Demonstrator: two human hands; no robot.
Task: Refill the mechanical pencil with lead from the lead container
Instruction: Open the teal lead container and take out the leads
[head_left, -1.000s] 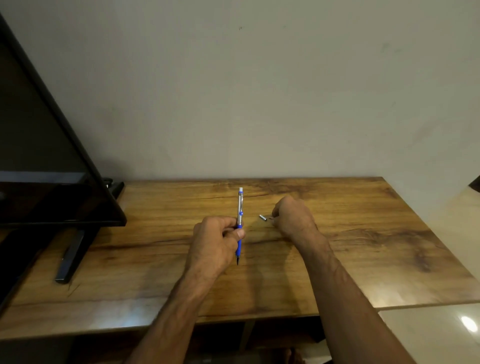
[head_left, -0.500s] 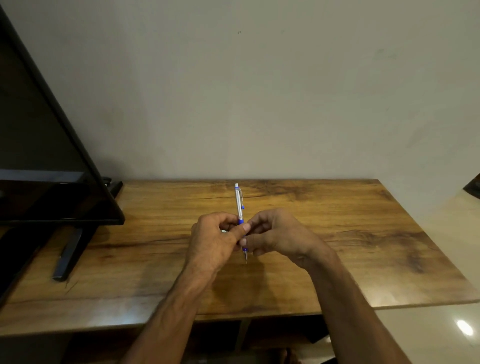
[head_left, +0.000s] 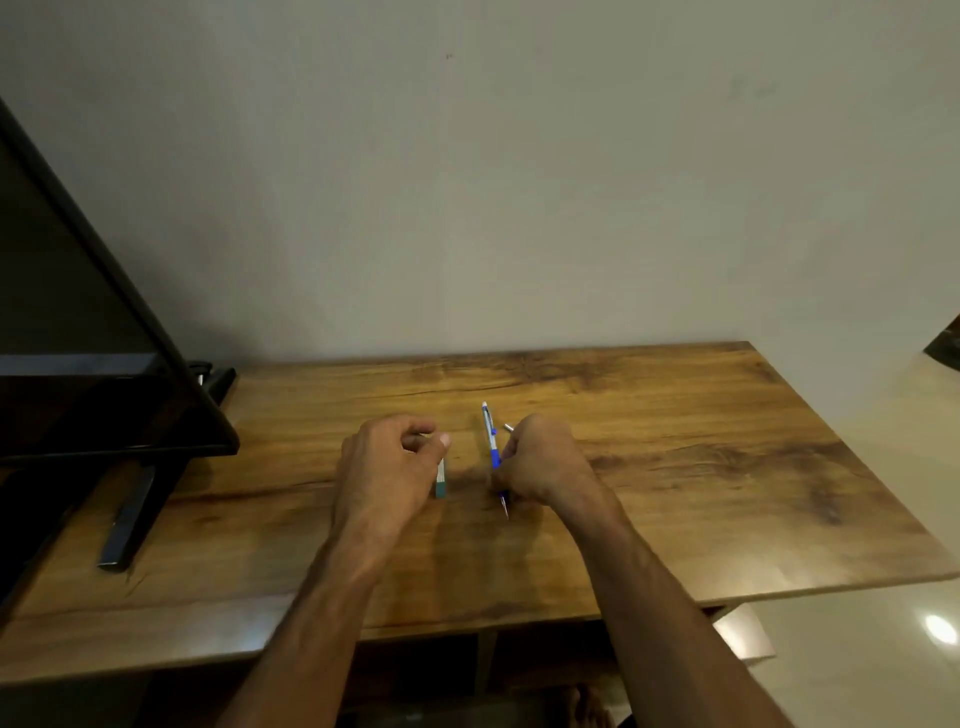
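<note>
My right hand (head_left: 540, 462) is closed around the blue and white mechanical pencil (head_left: 490, 435), which stands nearly upright with its metal tip low over the wooden table (head_left: 701, 467). A small silver cap (head_left: 508, 427) lies on the table just behind that hand. My left hand (head_left: 387, 467) is curled to the left of the pencil, fingers around the top of a small white lead container (head_left: 440, 480) with a teal end. The hand hides most of the container.
A black TV screen (head_left: 78, 338) on a dark stand leg (head_left: 130, 514) fills the left side of the table. A plain wall runs behind. The table's right edge drops to a glossy floor (head_left: 857, 649).
The pencil has passed from my left hand to my right hand. My left hand has moved left, and the lead container now shows under it.
</note>
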